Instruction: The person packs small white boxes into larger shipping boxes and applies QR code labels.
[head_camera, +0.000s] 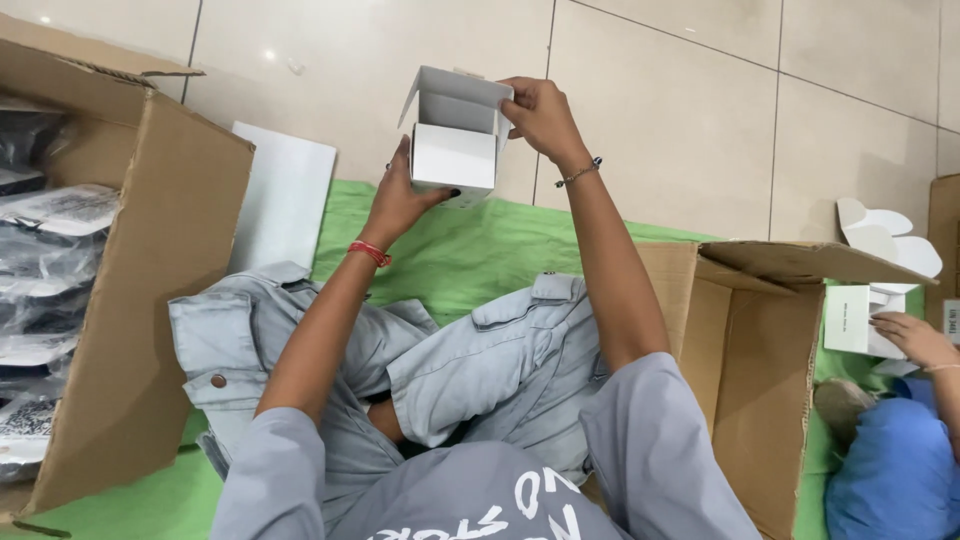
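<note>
I hold a small white cardboard box up in front of me, its top flaps standing open. My left hand grips the box from below and the left side; a red thread band circles that wrist. My right hand pinches the box's upper right flap; a thin beaded bracelet sits on that wrist. Both arms reach out over my crossed legs in grey trousers. The inside of the box is shadowed and I cannot tell what it holds.
A large brown carton with several plastic-wrapped packs stands at my left. Another open brown carton is at my right. A flat white sheet lies on the green cloth. A co-worker's hand holds a white box at the far right.
</note>
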